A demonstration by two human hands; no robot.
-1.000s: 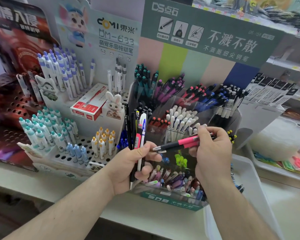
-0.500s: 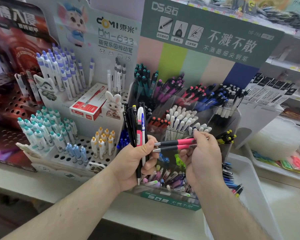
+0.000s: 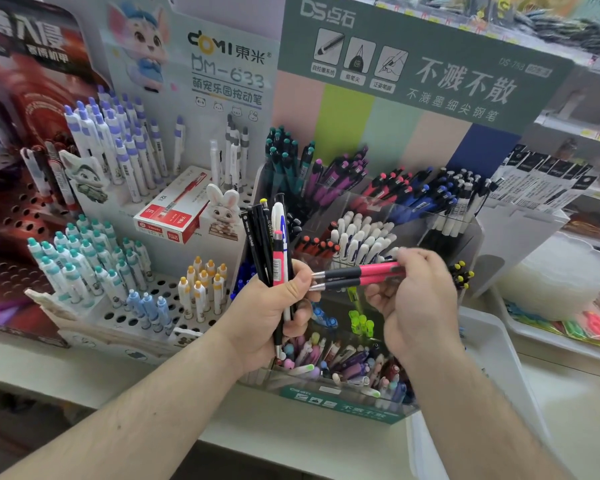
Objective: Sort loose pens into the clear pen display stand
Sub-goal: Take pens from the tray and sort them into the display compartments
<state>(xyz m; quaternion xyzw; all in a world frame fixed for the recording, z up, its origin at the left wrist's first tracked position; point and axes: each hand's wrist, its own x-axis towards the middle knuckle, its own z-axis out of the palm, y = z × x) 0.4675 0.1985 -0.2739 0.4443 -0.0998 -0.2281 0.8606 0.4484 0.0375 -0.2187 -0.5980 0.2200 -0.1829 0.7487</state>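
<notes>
Two pink pens [image 3: 364, 276] with black grips are held level in front of the clear pen display stand [image 3: 440, 233], silver tips pointing toward the left hand [image 3: 274, 317]. Their rear ends are hidden inside the right hand [image 3: 420, 299], whose fingers [image 3: 413, 258] are curled over the barrels and are blurred, so the exact grip on each pen cannot be made out. The right wrist is bent, with the back of the hand turned toward the camera, and the forearm runs off the lower right of the view.

A bundle of pens [image 3: 272, 244] is gripped upright in the left hand: several black ones, a white and blue one and a pink one with a barcode label. The lower ends of the bundle are covered by the curled fingers and the thumb is pressed across the front. How many pens are in the bundle cannot be told.

The stand is set toward the front edge of the worktop [image 3: 291, 434], and much of its lower front tier is hidden behind both hands. Teal, purple, red, blue and white pens are seen in its upper compartments; mixed pastel pens are seen in the front compartment above a green label. A white perforated stand [image 3: 129, 317] of cartoon pens is placed just beside it on the left, with a red box [image 3: 172, 216] lying on it. A white tray [image 3: 499, 358] at the right is cut off by the right forearm.
</notes>
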